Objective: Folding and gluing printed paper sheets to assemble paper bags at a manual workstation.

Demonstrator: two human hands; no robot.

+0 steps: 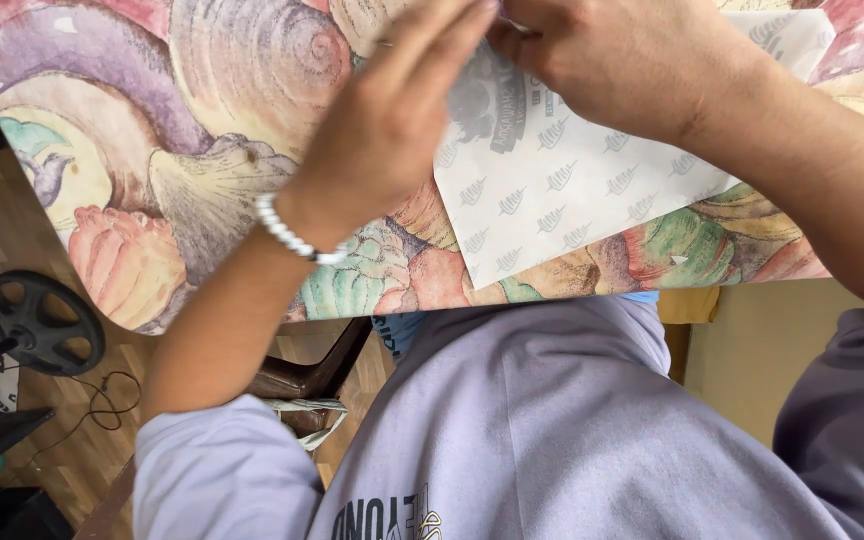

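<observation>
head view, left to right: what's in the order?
Black weight plate on the floor → white bead bracelet on the left wrist → left hand → white patterned paper sheet → right hand.

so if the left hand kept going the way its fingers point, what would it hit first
The left hand points up and to the right, straight at the right hand. Their fingertips already look nearly touching over the white patterned sheet, though depth is hard to judge.

A home, by the look of it: a table under a seashell-print cloth, wood parquet floor along its left edge, a dark wooden chair tucked beneath, a black weight plate on the floor
</observation>
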